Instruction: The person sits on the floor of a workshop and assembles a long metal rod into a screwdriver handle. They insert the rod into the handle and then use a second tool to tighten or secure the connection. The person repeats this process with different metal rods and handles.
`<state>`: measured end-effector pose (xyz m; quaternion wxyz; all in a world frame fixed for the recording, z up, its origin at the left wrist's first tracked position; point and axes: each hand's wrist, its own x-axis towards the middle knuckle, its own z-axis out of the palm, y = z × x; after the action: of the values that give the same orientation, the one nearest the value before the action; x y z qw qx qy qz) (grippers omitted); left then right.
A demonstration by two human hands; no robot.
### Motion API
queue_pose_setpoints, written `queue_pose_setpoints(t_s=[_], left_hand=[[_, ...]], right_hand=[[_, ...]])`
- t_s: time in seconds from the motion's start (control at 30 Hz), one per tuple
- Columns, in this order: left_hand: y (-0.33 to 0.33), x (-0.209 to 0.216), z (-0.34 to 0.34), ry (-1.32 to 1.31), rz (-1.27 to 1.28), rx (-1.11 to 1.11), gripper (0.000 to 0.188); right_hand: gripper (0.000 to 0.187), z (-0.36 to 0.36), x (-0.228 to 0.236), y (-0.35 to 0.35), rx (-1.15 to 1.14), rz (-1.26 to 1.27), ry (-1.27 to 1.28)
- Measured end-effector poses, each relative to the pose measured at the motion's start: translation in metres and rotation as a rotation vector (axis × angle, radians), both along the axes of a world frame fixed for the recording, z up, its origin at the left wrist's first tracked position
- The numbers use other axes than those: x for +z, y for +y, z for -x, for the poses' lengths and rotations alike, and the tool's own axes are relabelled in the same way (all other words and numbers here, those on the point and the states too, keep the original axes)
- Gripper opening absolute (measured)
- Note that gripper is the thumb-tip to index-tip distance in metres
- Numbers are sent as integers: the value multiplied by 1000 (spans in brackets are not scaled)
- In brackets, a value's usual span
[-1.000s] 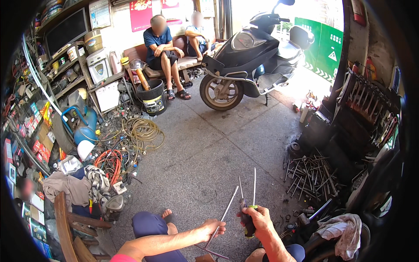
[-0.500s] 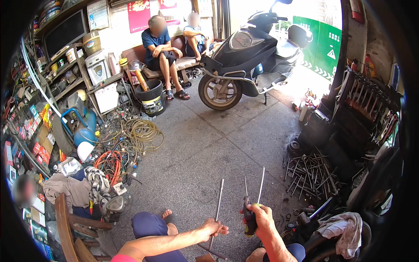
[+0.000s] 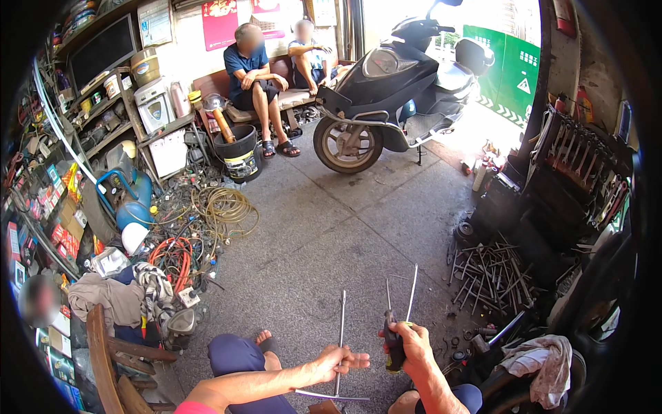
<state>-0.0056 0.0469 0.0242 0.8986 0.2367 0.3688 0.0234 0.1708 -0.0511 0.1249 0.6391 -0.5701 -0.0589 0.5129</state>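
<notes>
My left hand (image 3: 338, 361), low in the middle, grips the shaft of a metal T-handle wrench (image 3: 342, 314) between thumb and fingers, some fingertips stretched to the right. The wrench's shaft points up and away, and its crossbar (image 3: 317, 395) lies below the hand. Just to the right, my right hand (image 3: 412, 343) is closed around tools held together. One is a black-handled screwdriver (image 3: 394, 355); a long bright shaft (image 3: 413, 293) rises beside it, its handle mostly hidden by my fingers. The two hands are apart.
A black scooter (image 3: 393, 90) stands ahead on the stone floor (image 3: 296, 276). Loose metal rods (image 3: 493, 276) lie at right, below hanging wrenches (image 3: 586, 155). Hoses (image 3: 224, 214) and cables clutter the left, near a black bucket (image 3: 240, 150). Two people sit on a bench (image 3: 296, 100) behind.
The T-handle wrench has turned in my left hand: its shaft is more upright and its crossbar now lies sideways. My right hand is nearly still. One seated person has raised a hand.
</notes>
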Motion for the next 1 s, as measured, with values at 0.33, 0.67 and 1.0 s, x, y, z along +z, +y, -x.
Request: queue_pose_setpoints(t_s=[0.33,0.67,1.0], left_hand=[[0,-9,1,229,-135,-77,15],[3,-11,-2,258,-208,-17,20],[3,-20,-1,143,-31,86,15]], right_hand=[[19,1,-6,0,-5,8,-9],[18,1,-8,0,34,17,-39],[25,16,-4,-3,443,115,-75]])
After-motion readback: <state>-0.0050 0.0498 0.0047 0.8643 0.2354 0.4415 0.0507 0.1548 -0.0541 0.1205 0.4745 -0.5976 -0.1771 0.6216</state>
